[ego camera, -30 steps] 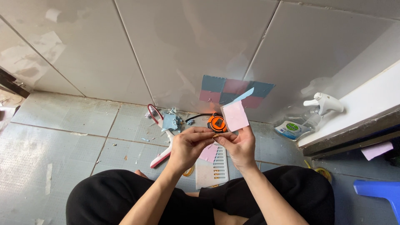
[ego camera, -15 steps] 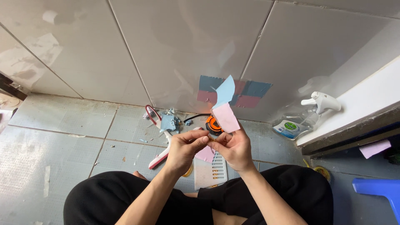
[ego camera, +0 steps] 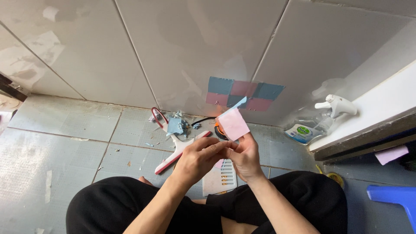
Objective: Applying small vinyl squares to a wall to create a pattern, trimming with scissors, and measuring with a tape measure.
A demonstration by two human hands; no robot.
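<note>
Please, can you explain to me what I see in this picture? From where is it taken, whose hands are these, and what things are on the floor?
The camera sits on a person's head and looks down, so you see that person's own arms and crossed legs on a tiled floor. The left hand and right hand meet in front and together hold small paper squares: a pink paper square with a light blue one behind it. On the floor lie red-handled scissors, a white and red tool, paper scraps and a white ruled card. A spray bottle lies to the right. Coloured squares are stuck on the wall.
</note>
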